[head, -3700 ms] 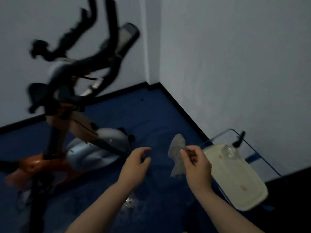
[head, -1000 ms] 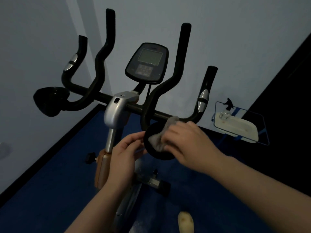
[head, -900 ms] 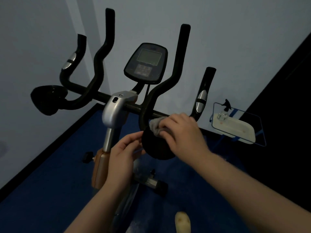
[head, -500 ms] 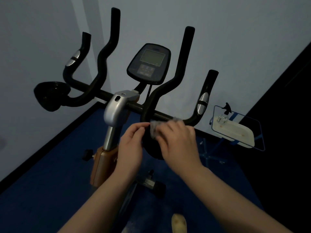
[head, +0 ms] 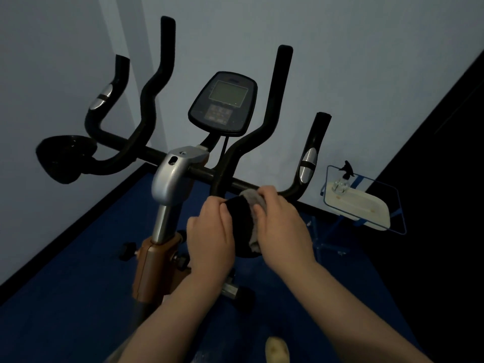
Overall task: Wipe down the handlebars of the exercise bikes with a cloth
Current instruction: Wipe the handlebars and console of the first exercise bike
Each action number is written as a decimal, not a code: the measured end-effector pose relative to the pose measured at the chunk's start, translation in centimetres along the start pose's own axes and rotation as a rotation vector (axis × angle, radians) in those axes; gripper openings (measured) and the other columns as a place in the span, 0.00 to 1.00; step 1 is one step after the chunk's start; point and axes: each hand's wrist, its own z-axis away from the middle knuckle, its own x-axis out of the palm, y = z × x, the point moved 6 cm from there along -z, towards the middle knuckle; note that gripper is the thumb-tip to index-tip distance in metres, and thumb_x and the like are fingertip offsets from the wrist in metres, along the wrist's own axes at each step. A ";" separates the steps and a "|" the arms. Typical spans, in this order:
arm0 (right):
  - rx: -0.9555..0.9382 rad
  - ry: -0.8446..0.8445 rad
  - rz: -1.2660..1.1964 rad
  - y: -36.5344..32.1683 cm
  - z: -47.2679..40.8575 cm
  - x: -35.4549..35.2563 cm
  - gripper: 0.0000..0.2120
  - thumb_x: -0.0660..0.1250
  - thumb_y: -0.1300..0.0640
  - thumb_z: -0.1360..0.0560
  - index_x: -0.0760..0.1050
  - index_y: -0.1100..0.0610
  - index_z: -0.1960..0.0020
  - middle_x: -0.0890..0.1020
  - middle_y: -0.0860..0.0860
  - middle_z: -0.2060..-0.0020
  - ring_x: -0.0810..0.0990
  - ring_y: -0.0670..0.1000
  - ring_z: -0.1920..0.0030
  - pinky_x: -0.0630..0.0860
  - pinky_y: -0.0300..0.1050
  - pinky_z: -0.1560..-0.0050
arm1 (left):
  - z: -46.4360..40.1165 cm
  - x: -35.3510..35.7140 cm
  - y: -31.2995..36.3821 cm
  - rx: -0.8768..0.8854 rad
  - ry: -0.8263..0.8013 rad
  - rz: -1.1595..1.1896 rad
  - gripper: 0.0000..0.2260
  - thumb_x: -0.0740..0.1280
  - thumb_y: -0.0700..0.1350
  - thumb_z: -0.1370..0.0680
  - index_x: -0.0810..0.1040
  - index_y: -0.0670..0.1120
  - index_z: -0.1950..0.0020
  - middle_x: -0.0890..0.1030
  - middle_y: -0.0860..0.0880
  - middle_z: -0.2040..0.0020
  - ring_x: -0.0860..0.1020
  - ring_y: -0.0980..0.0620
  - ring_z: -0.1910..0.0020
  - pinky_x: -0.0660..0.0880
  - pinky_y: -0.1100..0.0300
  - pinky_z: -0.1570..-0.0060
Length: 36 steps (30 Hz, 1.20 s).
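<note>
An exercise bike's black handlebars [head: 272, 108] rise in front of me, with a console [head: 224, 102] in the middle and a silver clamp [head: 175, 176] below it. A round black elbow pad [head: 239, 224] sits at the right side of the crossbar. My right hand [head: 282, 224] presses a grey cloth [head: 254, 200] against the pad's right edge. My left hand [head: 210, 237] grips the pad's left edge. A matching pad [head: 65, 158] sits at the far left.
A small stand at the right carries a white tray [head: 358, 208] with a spray bottle [head: 343, 179] on it. Grey walls meet in a corner behind the bike. The floor [head: 65, 297] is blue. A pale shoe tip [head: 277, 352] shows at the bottom.
My right hand has slid the cloth from the pad's face up and round to its right edge. My left hand has closed on the pad's left edge.
</note>
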 end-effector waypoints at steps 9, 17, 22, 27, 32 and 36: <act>0.102 0.050 0.000 -0.4 -0.1 0.0 0.09 0.50 0.48 0.19 0.65 0.51 0.47 0.74 0.46 0.59 0.73 0.47 0.63 0.66 0.44 0.69 | -0.1 0.0 0.3 0.109 0.117 0.006 0.14 0.49 0.47 0.19 0.71 0.45 0.54 0.73 0.47 0.67 0.70 0.45 0.73 0.67 0.51 0.67; 0.067 -0.168 0.007 -0.4 -3.7 1.1 0.10 0.48 0.48 0.18 0.62 0.54 0.49 0.71 0.47 0.66 0.71 0.49 0.68 0.62 0.46 0.72 | -0.1 0.0 0.3 0.117 0.127 -0.036 0.13 0.48 0.48 0.20 0.70 0.45 0.56 0.73 0.48 0.67 0.69 0.44 0.72 0.66 0.51 0.66; -0.046 -0.212 0.043 0.9 0.4 -0.3 0.08 0.48 0.44 0.20 0.59 0.48 0.47 0.73 0.47 0.62 0.70 0.45 0.68 0.58 0.41 0.75 | 0.3 -0.2 0.4 0.084 0.168 -0.101 0.09 0.48 0.49 0.19 0.63 0.52 0.58 0.68 0.54 0.69 0.68 0.47 0.73 0.61 0.55 0.66; -0.250 -0.345 0.137 -1.6 -4.8 1.2 0.13 0.47 0.47 0.18 0.65 0.53 0.46 0.76 0.49 0.64 0.76 0.53 0.64 0.70 0.49 0.67 | 0.5 0.2 -0.1 -0.033 0.203 -0.073 0.11 0.46 0.53 0.20 0.62 0.53 0.58 0.67 0.56 0.69 0.69 0.46 0.71 0.62 0.54 0.66; -0.347 -0.467 -0.120 -1.0 -4.1 1.1 0.11 0.47 0.45 0.19 0.65 0.48 0.47 0.77 0.49 0.59 0.76 0.51 0.60 0.73 0.51 0.62 | 2.4 0.5 -0.2 -0.177 0.190 0.176 0.09 0.51 0.56 0.19 0.67 0.57 0.56 0.75 0.49 0.63 0.75 0.49 0.65 0.74 0.44 0.65; -0.291 -0.508 0.008 1.0 -4.5 1.0 0.12 0.45 0.43 0.20 0.61 0.47 0.52 0.75 0.47 0.67 0.76 0.51 0.66 0.67 0.47 0.69 | 3.3 -0.5 0.0 -0.177 0.220 0.196 0.11 0.57 0.46 0.18 0.73 0.64 0.49 0.77 0.54 0.52 0.76 0.61 0.52 0.72 0.69 0.53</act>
